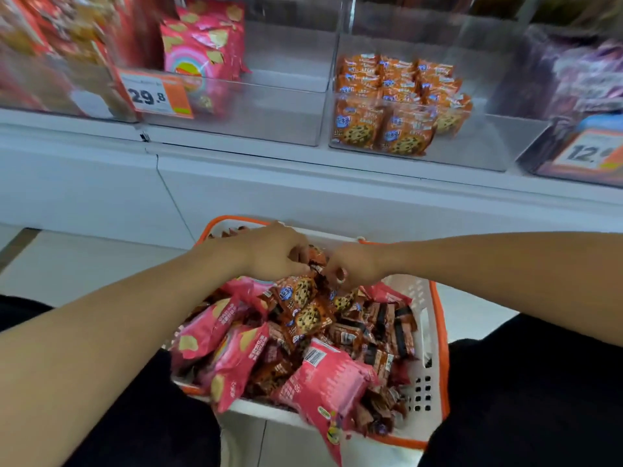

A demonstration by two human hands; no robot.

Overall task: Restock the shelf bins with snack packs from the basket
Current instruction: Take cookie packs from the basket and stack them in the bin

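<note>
Two hands [269, 254] [354, 267] mid-frame pinching cookie packs [303, 298] over basket [438, 332]; light, crinkly, slippery, crushable; best gripped by sealed edges.

Location: retail shop. Indicators: clear shelf bins [418, 136] stocked with packaged snacks, orange price tags [156, 94], and an orange-rimmed shopping basket [440, 332].

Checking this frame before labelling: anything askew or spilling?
One pink snack pack hangs over the near rim of the basket, its lower end outside and likely to slip out. The bins above look orderly. Both hands are in the pile on orange cookie packs.
</note>
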